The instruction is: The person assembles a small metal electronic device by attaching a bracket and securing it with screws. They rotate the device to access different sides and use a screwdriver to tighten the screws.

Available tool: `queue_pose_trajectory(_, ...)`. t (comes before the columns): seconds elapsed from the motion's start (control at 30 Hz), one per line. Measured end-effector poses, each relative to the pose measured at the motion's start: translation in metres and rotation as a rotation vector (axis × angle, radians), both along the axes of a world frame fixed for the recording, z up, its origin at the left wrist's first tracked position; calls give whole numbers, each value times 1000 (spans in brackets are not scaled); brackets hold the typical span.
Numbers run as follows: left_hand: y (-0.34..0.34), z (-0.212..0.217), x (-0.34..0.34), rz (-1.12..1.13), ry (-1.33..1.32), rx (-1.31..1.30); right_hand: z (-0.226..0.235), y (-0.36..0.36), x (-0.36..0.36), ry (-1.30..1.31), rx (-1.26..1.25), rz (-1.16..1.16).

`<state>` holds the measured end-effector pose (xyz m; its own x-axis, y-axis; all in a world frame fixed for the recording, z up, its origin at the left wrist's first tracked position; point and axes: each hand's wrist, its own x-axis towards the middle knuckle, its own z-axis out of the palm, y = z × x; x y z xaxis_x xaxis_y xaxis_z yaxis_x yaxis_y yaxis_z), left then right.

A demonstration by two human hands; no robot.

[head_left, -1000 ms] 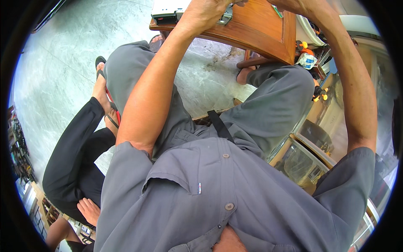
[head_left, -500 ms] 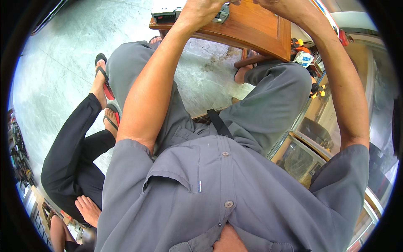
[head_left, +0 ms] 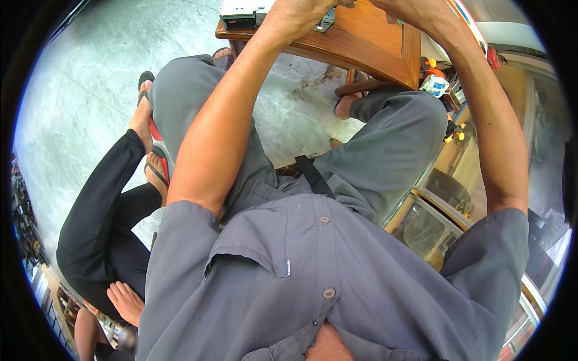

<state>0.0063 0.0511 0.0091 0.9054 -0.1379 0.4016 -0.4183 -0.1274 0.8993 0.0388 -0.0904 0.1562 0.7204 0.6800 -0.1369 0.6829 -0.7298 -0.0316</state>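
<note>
A person in a grey shirt (head_left: 259, 246) sits at a wooden table (head_left: 376, 33), arms stretched forward; the left hand (head_left: 300, 17) is seen between a white box (head_left: 244, 12) and a metal bracket (head_left: 326, 23), both at the table's near left end; the right hand (head_left: 412, 12) hangs apart from it, over the table's right side; the top edge of the view cuts both short, so whether either grips anything cannot be told; at left, another person's hand (head_left: 125, 302) rests on black trousers (head_left: 99, 234).
</note>
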Motion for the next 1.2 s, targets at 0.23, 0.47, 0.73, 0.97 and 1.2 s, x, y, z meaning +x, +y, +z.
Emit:
queue_pose_trajectory(0.23, -2, -4, 7, -15, 9, 28, -5, -26, 16, 56, 203, 213)
queue_pose_trajectory(0.47, -2, -7, 10, -27, -113, 32, -3, -26, 16, -27, 58, 250)
queue_pose_trajectory(0.73, -5, -1, 7, -8, -55, 88, -11, -24, 8, -79, 126, 93)
queue_pose_trajectory(0.97, -4, 2, 4, 10, 21, 118, 2, -22, 0, 25, 148, 98)
queue_pose_trajectory(1.2, 2, -14, 13, -30, -54, 86, 10, -28, 9, -65, 80, 375)
